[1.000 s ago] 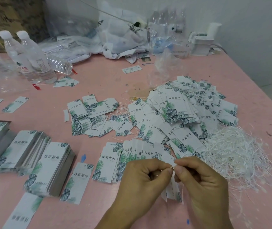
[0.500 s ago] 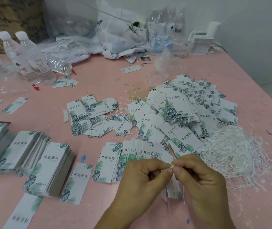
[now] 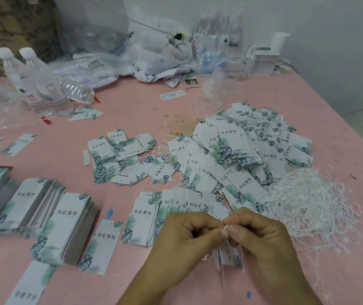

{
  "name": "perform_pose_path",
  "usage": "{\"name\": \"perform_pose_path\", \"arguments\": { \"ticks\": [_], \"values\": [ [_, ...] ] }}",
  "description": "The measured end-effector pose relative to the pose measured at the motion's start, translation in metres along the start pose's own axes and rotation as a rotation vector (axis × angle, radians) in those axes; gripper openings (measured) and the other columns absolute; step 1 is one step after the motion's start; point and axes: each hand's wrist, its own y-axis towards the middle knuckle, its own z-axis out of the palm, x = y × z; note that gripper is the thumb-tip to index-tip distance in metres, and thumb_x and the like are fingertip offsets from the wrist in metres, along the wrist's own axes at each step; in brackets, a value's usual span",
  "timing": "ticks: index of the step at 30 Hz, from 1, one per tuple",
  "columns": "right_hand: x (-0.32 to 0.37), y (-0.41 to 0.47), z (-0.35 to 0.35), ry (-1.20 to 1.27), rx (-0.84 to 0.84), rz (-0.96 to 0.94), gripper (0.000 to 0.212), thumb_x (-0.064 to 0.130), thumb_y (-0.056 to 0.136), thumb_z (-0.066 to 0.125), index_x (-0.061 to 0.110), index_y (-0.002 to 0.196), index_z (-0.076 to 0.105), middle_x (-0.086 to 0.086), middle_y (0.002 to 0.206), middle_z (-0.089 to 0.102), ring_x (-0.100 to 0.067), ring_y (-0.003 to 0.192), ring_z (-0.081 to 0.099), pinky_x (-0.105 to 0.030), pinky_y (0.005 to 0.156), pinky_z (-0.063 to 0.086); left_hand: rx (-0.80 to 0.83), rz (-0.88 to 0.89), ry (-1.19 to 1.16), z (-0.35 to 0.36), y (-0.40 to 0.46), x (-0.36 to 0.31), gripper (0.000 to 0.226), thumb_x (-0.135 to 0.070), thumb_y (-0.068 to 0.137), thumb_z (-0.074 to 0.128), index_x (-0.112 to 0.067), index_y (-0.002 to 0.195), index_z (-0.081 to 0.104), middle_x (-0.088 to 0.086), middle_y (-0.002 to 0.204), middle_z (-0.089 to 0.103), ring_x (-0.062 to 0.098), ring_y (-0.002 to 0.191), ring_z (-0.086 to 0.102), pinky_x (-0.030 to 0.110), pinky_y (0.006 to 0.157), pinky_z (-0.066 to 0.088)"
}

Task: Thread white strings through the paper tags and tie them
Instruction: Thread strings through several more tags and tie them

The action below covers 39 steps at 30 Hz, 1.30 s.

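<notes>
My left hand [image 3: 187, 241] and my right hand [image 3: 264, 243] meet fingertip to fingertip near the table's front edge. Between them they pinch a thin white string [image 3: 225, 227]. A few paper tags [image 3: 229, 256] with green leaf print hang below the fingers, mostly hidden by my right hand. A fanned row of tags [image 3: 185, 203] lies just beyond my hands. To the right sits a tangle of loose white strings [image 3: 308, 205]. A large heap of strung tags [image 3: 249, 150] lies behind it.
Neat stacks of tags [image 3: 66, 225] stand at the left on the pink table [image 3: 132, 111]. A scattered group of tags [image 3: 119, 157] lies in the middle. Water bottles [image 3: 39, 84] stand at the back left; plastic bags [image 3: 158, 53] and a white box [image 3: 264, 60] line the back.
My hands have stayed in the same spot; the fingertips have worked the string a little, and a short end now shows between them.
</notes>
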Motion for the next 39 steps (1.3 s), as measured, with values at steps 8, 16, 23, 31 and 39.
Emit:
{"name": "perform_pose_path", "arguments": {
  "ticks": [8, 16, 23, 31, 39],
  "values": [
    [-0.006, -0.002, -0.002, -0.036, -0.011, -0.003, 0.024, 0.027, 0.083, 0.075, 0.009, 0.099, 0.075, -0.007, 0.081, 0.063, -0.02, 0.071, 0.059, -0.028, 0.067, 0.049, -0.041, 0.006, -0.037, -0.002, 0.001, 0.003, 0.008, -0.032, 0.078, 0.073, -0.029, 0.072, 0.078, -0.012, 0.051, 0.058, 0.004, 0.046, 0.039, 0.015, 0.047, 0.033],
    [0.003, -0.007, 0.009, -0.259, 0.08, 0.033, 0.048, 0.02, 0.08, 0.065, 0.034, 0.126, 0.061, 0.003, 0.123, 0.066, -0.012, 0.117, 0.06, -0.018, 0.093, 0.047, -0.178, -0.054, -0.327, -0.009, 0.007, 0.006, 0.014, -0.029, 0.064, 0.077, -0.016, 0.07, 0.077, -0.002, 0.049, 0.054, 0.009, 0.043, 0.041, 0.016, 0.042, 0.033],
    [0.002, -0.009, 0.02, -0.454, 0.174, 0.128, 0.06, 0.055, 0.08, 0.066, 0.061, 0.133, 0.04, 0.036, 0.139, 0.043, 0.013, 0.132, 0.036, -0.008, 0.1, 0.035, -0.034, -0.096, -0.684, -0.014, 0.009, 0.01, 0.032, -0.035, 0.055, 0.091, -0.014, 0.063, 0.069, -0.001, 0.056, 0.05, 0.01, 0.048, 0.045, 0.017, 0.042, 0.037],
    [0.006, -0.01, 0.02, -0.526, 0.152, 0.098, 0.095, 0.043, 0.069, 0.081, 0.058, 0.143, 0.022, 0.033, 0.151, 0.027, 0.01, 0.139, 0.025, -0.024, 0.105, 0.034, 0.202, -0.028, -0.896, -0.016, 0.006, 0.009, 0.016, -0.022, 0.082, 0.074, -0.011, 0.073, 0.066, -0.001, 0.072, 0.055, 0.011, 0.061, 0.051, 0.018, 0.052, 0.042],
    [0.003, -0.009, 0.022, -0.352, 0.099, 0.224, 0.028, 0.039, 0.067, 0.077, 0.035, 0.093, 0.071, -0.002, 0.076, 0.071, -0.01, 0.067, 0.063, -0.026, 0.064, 0.05, 0.076, 0.037, -1.127, -0.02, 0.009, 0.01, 0.012, -0.02, 0.083, 0.076, -0.013, 0.08, 0.068, 0.002, 0.086, 0.059, 0.01, 0.063, 0.05, 0.018, 0.052, 0.037]
  ]
}}
